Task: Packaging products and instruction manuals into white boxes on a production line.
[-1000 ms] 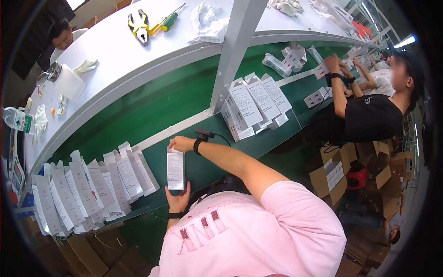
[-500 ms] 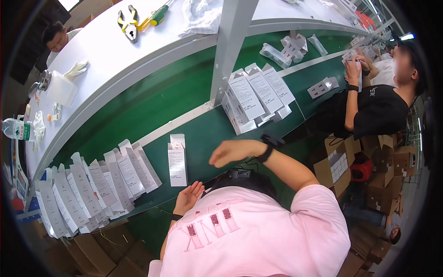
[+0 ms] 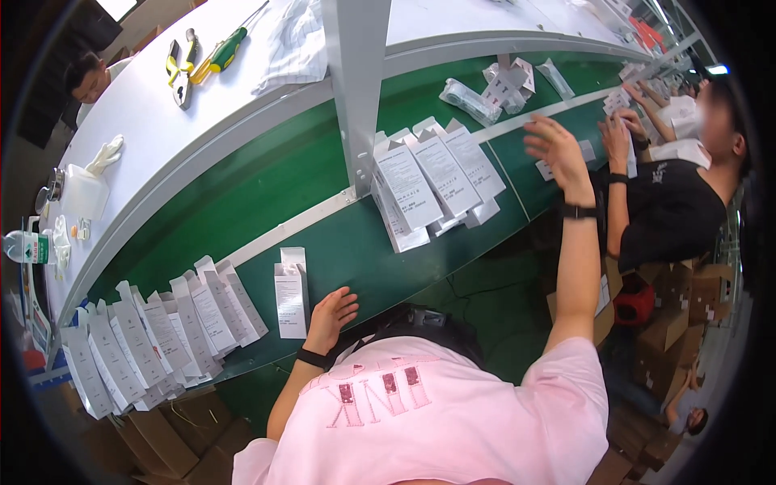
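At 8 o'clock, outermost, a row of white cartons point(image 3: 158, 343) lines the green bench point(image 3: 364, 259); closer in, same bearing, a single white carton point(image 3: 292, 305) has its top flap raised; just beside it at 7 o'clock, the left hand point(image 3: 330, 318) is released, fingers extended; at 1 o'clock, grouped cartons point(image 3: 440, 178); at 2 o'clock, the right hand point(image 3: 559, 153), released, fingers parted.
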The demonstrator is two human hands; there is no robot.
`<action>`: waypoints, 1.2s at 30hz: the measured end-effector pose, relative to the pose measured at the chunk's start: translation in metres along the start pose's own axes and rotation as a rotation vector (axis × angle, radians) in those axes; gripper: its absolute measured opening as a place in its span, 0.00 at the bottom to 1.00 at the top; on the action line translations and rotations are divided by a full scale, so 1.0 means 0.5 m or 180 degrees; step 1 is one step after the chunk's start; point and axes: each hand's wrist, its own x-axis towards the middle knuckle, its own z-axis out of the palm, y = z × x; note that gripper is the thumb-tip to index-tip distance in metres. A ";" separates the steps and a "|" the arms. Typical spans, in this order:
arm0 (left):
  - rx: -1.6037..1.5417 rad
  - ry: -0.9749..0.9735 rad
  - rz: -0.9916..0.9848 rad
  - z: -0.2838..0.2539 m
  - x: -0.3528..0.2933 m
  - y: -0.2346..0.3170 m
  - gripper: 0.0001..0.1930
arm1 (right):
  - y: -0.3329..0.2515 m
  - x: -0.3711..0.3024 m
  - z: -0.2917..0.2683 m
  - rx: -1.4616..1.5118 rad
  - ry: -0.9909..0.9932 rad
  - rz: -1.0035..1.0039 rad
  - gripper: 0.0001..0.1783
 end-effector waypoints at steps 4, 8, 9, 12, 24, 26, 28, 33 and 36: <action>-0.0171 0.0240 -0.0334 0.013 0.001 -0.022 0.20 | 0.218 0.283 -0.163 0.0042 0.1119 0.0882 0.29; -0.0377 0.0652 -0.0404 0.021 -0.030 -0.061 0.21 | 0.322 0.408 -0.105 -0.0617 0.0543 0.1182 0.33; -0.0401 0.0764 -0.0453 0.025 -0.033 -0.067 0.21 | 0.349 0.438 -0.095 -0.0607 0.0475 0.1191 0.33; -0.0511 0.0892 -0.0558 0.046 -0.041 -0.072 0.21 | 0.452 0.516 -0.123 -0.0500 0.0003 0.0698 0.32; -0.0108 -0.0200 0.0265 0.218 -0.060 0.094 0.24 | 0.142 0.360 -0.006 0.0049 0.0057 -0.0863 0.13; -0.0083 -0.0875 0.0367 0.261 -0.063 0.143 0.30 | 0.022 0.225 0.010 -0.0885 -0.0005 -0.1338 0.10; -0.0046 -0.1545 0.0451 0.312 -0.065 0.190 0.36 | -0.066 0.081 0.037 -0.1326 -0.0105 -0.1869 0.07; -0.1156 -0.2803 -0.0730 0.422 -0.028 0.250 0.51 | -0.146 -0.189 0.127 -0.1004 -0.0962 -0.2809 0.03; -0.1078 -0.2025 -0.0534 0.429 -0.051 0.212 0.35 | -0.155 -0.237 0.186 -0.1093 -0.2500 -0.3509 0.06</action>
